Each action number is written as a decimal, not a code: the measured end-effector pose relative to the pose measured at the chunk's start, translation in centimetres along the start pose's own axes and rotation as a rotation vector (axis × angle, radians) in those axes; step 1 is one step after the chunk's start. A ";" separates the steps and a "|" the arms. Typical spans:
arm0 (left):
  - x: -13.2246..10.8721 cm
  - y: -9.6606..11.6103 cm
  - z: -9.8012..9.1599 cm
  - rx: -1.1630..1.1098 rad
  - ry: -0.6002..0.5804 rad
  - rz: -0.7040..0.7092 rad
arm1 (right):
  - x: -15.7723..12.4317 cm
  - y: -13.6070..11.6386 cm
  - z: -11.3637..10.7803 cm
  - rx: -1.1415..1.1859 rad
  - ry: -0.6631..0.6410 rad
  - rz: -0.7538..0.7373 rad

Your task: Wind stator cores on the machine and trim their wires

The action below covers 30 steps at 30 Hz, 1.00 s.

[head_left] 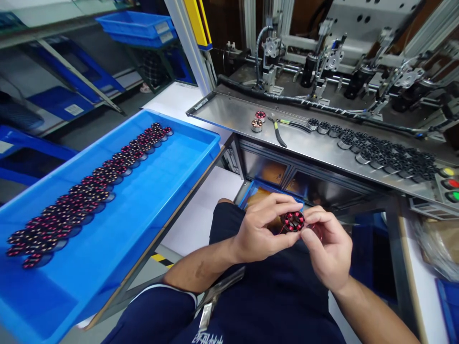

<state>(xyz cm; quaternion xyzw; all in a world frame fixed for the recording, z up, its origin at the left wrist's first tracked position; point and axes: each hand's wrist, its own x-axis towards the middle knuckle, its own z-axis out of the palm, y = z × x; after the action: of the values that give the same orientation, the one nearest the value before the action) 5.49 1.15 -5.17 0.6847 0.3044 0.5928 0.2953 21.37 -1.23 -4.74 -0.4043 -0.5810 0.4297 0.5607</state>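
Above my lap, my left hand (267, 227) is closed around a motor stator (293, 221), a round black part with red windings. Its face is turned up toward me. My right hand (328, 248) is closed at the stator's right edge, thumb and forefinger pinched together. Loops of thin red wire (317, 231) show by those fingers. Whether the fingertips also press on the stator itself I cannot tell. To my left, a blue tray (158, 191) carries a long band of similar wound stators (89, 191).
On the metal ledge ahead lie two wound stators (256, 125), green-handled cutters (278, 131) and many black stators (387, 153) in rows. Behind it stands a machine with clamps (333, 59). Coloured buttons (450, 184) sit at the far right. A blue bin (136, 28) rests at the back left.
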 end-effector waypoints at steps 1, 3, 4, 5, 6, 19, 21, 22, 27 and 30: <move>0.0 0.1 -0.1 0.025 -0.005 0.020 | 0.1 -0.1 -0.1 -0.017 0.013 -0.013; 0.1 0.1 -0.1 0.055 -0.007 0.040 | 0.3 -0.3 -0.1 -0.053 0.047 -0.052; 0.1 0.1 -0.1 0.059 -0.010 0.044 | 0.3 -0.4 -0.2 -0.066 0.062 -0.065; 0.1 0.1 -0.1 0.054 -0.012 0.043 | 0.3 -0.4 -0.2 -0.072 0.076 -0.067; 0.0 0.1 -0.1 0.040 -0.011 0.036 | 0.2 -0.4 -0.2 -0.069 0.088 -0.054; 0.5 -0.1 -0.1 0.088 0.022 0.139 | 0.2 0.2 -1.3 -0.010 0.072 -0.038; 0.6 0.3 -0.1 0.121 -0.001 0.170 | 0.6 -0.6 -1.4 -0.133 0.023 -0.165; 0.7 0.4 -0.2 0.126 -0.009 0.179 | 0.8 -0.8 -1.3 -0.180 0.026 -0.183; 0.5 0.3 -0.2 0.018 0.005 0.126 | 0.7 -0.1 -0.8 -0.055 0.132 0.066; 0.3 -0.1 -0.3 -0.097 0.041 0.048 | 0.2 0.7 -0.7 0.165 0.104 0.114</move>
<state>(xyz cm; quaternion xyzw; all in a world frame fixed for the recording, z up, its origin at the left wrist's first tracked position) 5.24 1.47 -5.07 0.6644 0.2648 0.6275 0.3077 22.03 -0.85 -5.31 -0.4109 -0.4899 0.4858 0.5960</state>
